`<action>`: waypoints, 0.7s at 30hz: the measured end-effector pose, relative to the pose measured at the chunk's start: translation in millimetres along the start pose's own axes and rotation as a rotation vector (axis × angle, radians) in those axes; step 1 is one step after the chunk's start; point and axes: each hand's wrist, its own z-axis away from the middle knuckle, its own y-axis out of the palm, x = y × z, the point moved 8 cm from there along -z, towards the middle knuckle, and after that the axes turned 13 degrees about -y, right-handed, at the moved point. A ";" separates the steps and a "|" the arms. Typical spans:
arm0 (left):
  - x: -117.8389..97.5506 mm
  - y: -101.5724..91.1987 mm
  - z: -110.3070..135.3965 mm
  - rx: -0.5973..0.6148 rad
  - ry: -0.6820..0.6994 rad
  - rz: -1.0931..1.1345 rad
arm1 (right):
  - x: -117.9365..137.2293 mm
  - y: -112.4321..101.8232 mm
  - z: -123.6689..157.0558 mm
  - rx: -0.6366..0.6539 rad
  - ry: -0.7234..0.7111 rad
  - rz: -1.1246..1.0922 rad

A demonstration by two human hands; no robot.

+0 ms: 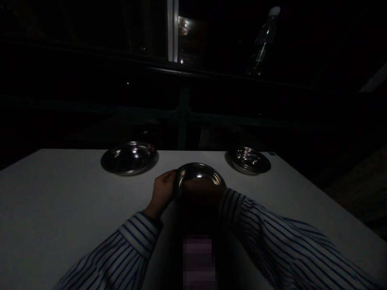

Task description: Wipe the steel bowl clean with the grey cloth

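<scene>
A steel bowl (198, 175) sits tilted toward me at the middle of a white table (60, 201). My left hand (163, 191) grips its left rim with curled fingers. My right hand (201, 189) lies across the bowl's near edge in deep shadow; its fingers seem wrapped over the rim, though they are hard to make out. Both arms wear blue-striped white sleeves.
Two more steel dishes rest near the table's far edge, a wide one (129, 158) at the left and a smaller one (248, 160) at the right. Beyond is a dark railing with a post (183, 121). A clear bottle (262, 44) shows at the upper right.
</scene>
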 end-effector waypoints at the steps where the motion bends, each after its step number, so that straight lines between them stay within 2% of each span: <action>1: 0.1 0.9 0.3 0.010 0.000 0.001 | -3.2 -1.9 -1.3 -0.010 0.022 0.005; 7: 3.6 4.4 4.4 0.046 -0.041 0.055 | -37.7 -14.3 5.9 -0.060 0.236 0.057; 11: 3.5 7.3 4.4 0.068 -0.019 0.046 | -48.7 -17.2 14.8 -0.082 0.283 0.091; 15: 3.4 4.8 1.9 0.033 0.005 0.007 | -38.7 -15.2 8.4 -0.085 0.221 0.098; 21: -0.6 0.1 3.7 -0.015 0.031 -0.026 | -1.8 1.9 -0.5 -0.024 -0.069 0.013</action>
